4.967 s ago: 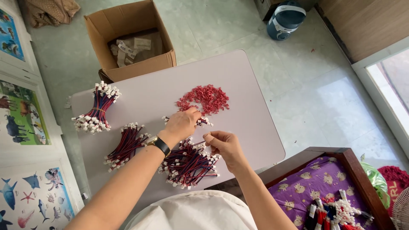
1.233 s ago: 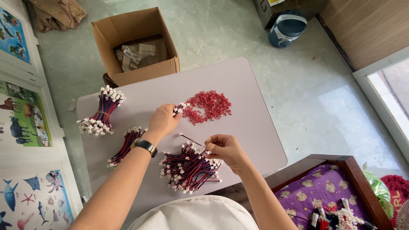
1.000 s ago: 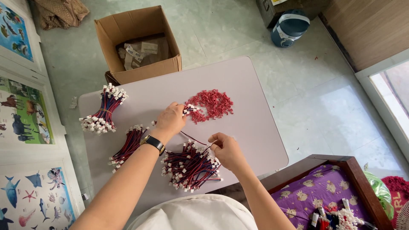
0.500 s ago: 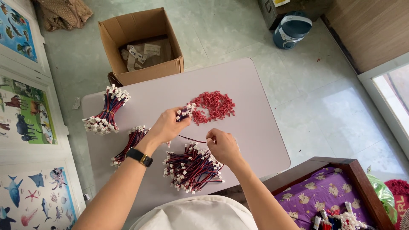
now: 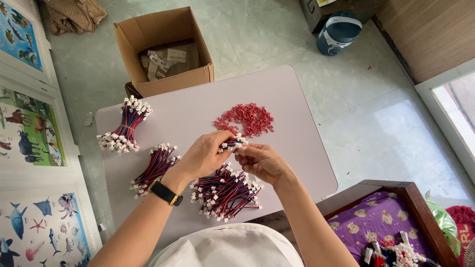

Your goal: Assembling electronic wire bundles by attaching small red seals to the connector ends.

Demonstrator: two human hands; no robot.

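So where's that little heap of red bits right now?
In the head view the heap of red pieces lies on the pale table, just beyond both hands and right of the tied wire bundle, with the cardboard box further off.

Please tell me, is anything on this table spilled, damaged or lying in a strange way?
Nothing stands out. The red connector pieces lie in one loose heap on the table, not scattered. Two tied wire bundles lie apart; a looser pile sits under the hands. The left hand and right hand hold a few wires between them.
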